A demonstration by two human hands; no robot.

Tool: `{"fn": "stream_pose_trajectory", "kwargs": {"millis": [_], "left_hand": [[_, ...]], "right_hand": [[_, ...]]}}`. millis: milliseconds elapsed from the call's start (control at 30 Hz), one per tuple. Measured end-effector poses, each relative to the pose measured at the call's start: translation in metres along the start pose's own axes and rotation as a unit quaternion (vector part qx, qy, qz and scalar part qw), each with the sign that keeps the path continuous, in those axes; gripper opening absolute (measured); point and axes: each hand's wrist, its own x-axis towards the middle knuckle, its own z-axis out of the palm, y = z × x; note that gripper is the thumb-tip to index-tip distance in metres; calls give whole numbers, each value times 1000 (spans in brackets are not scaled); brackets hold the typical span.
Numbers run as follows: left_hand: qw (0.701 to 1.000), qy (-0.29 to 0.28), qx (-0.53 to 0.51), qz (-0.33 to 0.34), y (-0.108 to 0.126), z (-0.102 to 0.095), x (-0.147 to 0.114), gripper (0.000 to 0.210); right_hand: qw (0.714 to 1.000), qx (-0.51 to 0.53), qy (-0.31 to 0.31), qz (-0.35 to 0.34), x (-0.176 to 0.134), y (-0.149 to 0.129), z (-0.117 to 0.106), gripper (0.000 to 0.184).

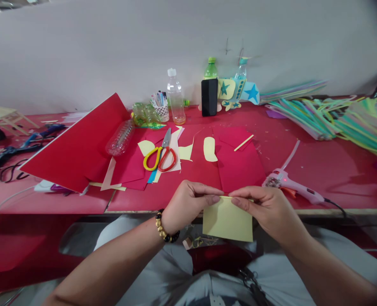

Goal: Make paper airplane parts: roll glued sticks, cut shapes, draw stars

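Both hands pinch the top edge of a pale yellow sheet of paper (pixel 228 221), which hangs over my lap just off the table's front edge. My left hand (pixel 191 199), with a beaded bracelet at the wrist, grips it left of the middle. On the right part of that edge my right hand (pixel 261 204) closes thumb against fingers. A narrow folded or rolled strip shows along the edge between the thumbs. Close beyond my right hand lies a pink hot glue gun (pixel 293 185) with a glue stick in its back and a small red light.
On the red table (pixel 195 180) lie scissors (pixel 163 155), yellow cut-outs (pixel 209 149) and red paper (pixel 239 165). A red board (pixel 76 144) leans at left beside a plastic bottle (pixel 121 138). Behind stand a clear bottle (pixel 176 100), a phone (pixel 209 97) and a pen cup (pixel 161 108). Coloured strips (pixel 309 119) lie right.
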Motion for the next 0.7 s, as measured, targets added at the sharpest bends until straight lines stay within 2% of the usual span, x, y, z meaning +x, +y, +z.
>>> {"fn": "stream_pose_trajectory", "kwargs": {"millis": [700], "left_hand": [[1000,-8,1,2,-1,-1,1,17]], "right_hand": [[1000,20,-8,15,1,0,-1,17]]}}
